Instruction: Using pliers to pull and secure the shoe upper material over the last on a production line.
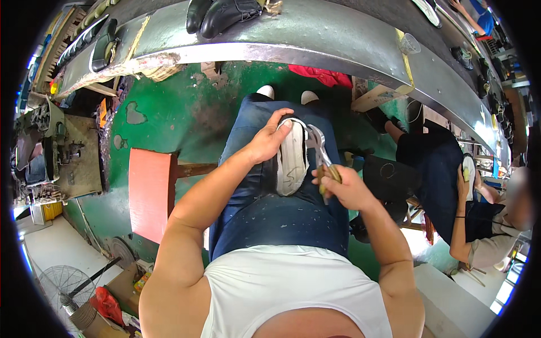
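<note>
My left hand is closed around one end of a shoe, the thumb pressing on its pale underside. The shoe lies bottom up over my lap, between my thighs, with a dark patch at the gripped end. My right hand is wrapped round the yellowish handles of metal pincers. Their jaws are at the right edge of the shoe; whether they grip the material there cannot be made out.
A metal-topped bench runs across the front, with black shoes on it. A pinkish board stands at left; a fan is lower left. Another person sits at right, holding a shoe. Red cloth lies under the bench.
</note>
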